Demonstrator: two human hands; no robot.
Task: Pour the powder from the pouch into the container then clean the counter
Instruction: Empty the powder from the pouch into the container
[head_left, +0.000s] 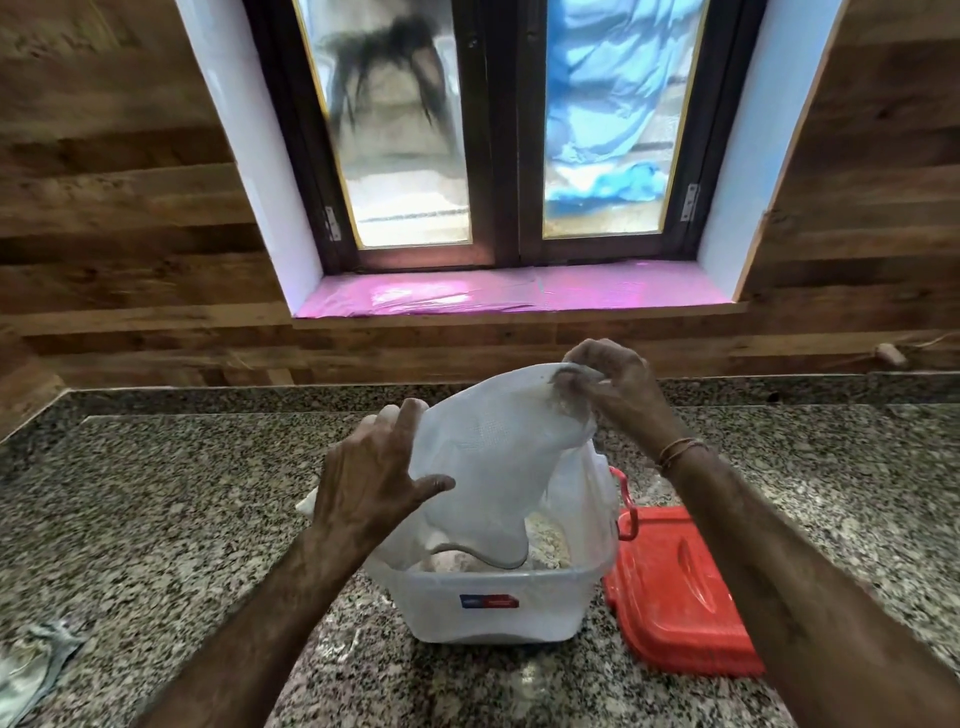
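1. At the far left, near my edge of the speckled surface (156, 493), I see a crumpled grey cloth (31, 670), well apart from everything else.
2. The left hand (369, 478) grips the left side of the pouch (488, 457), with the thumb across the front and the fingers reaching up its edge.
3. The pouch is white and translucent. I see it held tilted over the container (498, 603), with its lower end down inside the rim.
4. The container is a clear box standing mid-surface with its lid off. Pale powder (548, 540) lies inside, under the pouch's lower end.
5. The right hand (608, 387) pinches the pouch's top corner between fingertips and thumb, higher than the left hand. A thin band (678, 452) circles its wrist.
6. A red clasp (626, 512) hangs on the container's right wall.
7. The red lid (675, 597) lies flat on the surface just right of the container. I cannot tell whether they touch.
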